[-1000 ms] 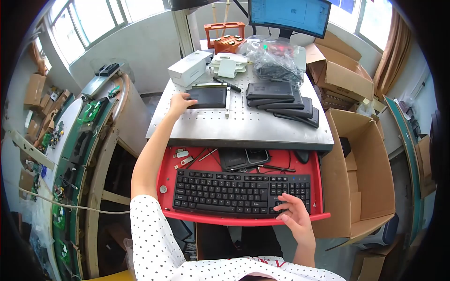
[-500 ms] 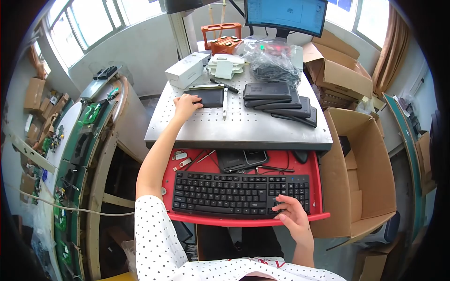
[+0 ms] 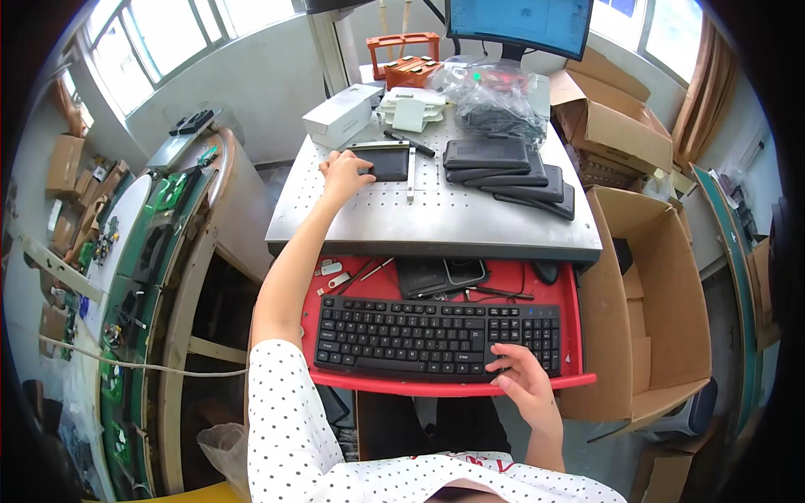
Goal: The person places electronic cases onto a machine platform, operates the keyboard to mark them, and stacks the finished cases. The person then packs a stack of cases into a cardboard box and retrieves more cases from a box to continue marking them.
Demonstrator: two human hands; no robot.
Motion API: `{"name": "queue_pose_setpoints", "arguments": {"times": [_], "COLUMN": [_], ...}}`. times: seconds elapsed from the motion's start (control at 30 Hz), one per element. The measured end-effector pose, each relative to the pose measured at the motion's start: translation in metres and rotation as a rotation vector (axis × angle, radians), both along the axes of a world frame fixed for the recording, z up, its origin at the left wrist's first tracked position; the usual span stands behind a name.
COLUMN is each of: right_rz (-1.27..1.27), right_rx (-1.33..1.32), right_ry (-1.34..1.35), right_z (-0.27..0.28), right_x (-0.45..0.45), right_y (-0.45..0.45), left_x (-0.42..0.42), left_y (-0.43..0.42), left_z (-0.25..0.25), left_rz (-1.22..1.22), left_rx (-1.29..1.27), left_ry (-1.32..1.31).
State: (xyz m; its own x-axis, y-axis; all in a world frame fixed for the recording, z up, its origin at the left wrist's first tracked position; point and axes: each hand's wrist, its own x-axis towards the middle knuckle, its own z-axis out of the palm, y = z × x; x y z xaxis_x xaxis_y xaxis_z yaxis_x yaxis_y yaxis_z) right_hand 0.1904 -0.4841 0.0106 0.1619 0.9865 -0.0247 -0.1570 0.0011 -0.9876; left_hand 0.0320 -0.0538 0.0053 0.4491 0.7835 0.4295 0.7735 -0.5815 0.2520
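Note:
My left hand (image 3: pixel 342 175) reaches to the far part of the metal worktable, its bent fingers and thumb closed on the left end of a black flat rectangular case (image 3: pixel 389 165). The case lies against a bright metal corner bracket (image 3: pixel 412 176), which runs along its back and right sides. My right hand (image 3: pixel 527 387) hovers at the front right of a black keyboard (image 3: pixel 402 339), fingers loosely bent and apart, holding nothing. To the right of the bracket, several similar black cases (image 3: pixel 486 156) lie in an overlapping stack. A black pen (image 3: pixel 408 142) rests just behind the bracket.
A white box (image 3: pixel 340 117), white trays (image 3: pixel 412 111), clear plastic bags (image 3: pixel 495 96) and an orange rack (image 3: pixel 411 71) crowd the back. A monitor (image 3: pixel 518 25) stands behind. The keyboard sits in an open red drawer (image 3: pixel 549 289). Cardboard boxes (image 3: pixel 646 293) stand at right.
The view has shifted slightly, so the table appears a little higher and further right. My left hand stays at the case, its fingers more bent. My right hand keeps its place by the keyboard.

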Motion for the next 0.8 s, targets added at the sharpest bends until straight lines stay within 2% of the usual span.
{"name": "queue_pose_setpoints", "arguments": {"times": [0.1,0.13,0.3,0.37,0.4,0.5,0.57,0.67,0.77,0.8], "right_rz": [-0.018,-0.030,-0.056,-0.029,-0.061,0.093,0.150,0.297,0.415,0.404], "right_rx": [0.019,0.027,0.023,0.023,0.007,-0.024,0.262,0.385,0.353,0.468], "right_ry": [-0.029,-0.024,-0.086,-0.152,-0.246,-0.621,-0.780,-0.919,-1.080,-1.073], "right_z": [0.001,0.002,0.007,0.003,0.007,0.014,0.007,-0.010,-0.035,-0.040], "right_x": [0.001,0.002,0.010,0.014,0.011,0.005,-0.012,-0.040,-0.064,-0.070], "right_y": [-0.003,-0.004,-0.013,-0.010,-0.004,0.024,0.055,0.112,0.157,0.164], "left_x": [0.006,0.005,-0.029,-0.060,-0.072,-0.107,-0.120,-0.130,-0.126,-0.125], "left_y": [-0.013,-0.018,-0.108,-0.159,-0.193,-0.268,-0.319,-0.373,-0.417,-0.424], "left_z": [-0.001,0.002,0.032,0.033,0.036,0.003,-0.020,-0.058,-0.082,-0.083], "left_rz": [-0.169,-0.334,-0.486,-0.478,-0.369,-0.372,-0.222,-0.110,0.094,0.109], "left_rx": [0.080,0.228,-0.029,-0.025,-0.230,-0.187,-0.421,-0.593,-0.844,-0.839], "left_ry": [-0.116,-0.206,-0.431,-0.387,-0.469,-0.505,-0.615,-0.700,-1.049,-1.042]}}
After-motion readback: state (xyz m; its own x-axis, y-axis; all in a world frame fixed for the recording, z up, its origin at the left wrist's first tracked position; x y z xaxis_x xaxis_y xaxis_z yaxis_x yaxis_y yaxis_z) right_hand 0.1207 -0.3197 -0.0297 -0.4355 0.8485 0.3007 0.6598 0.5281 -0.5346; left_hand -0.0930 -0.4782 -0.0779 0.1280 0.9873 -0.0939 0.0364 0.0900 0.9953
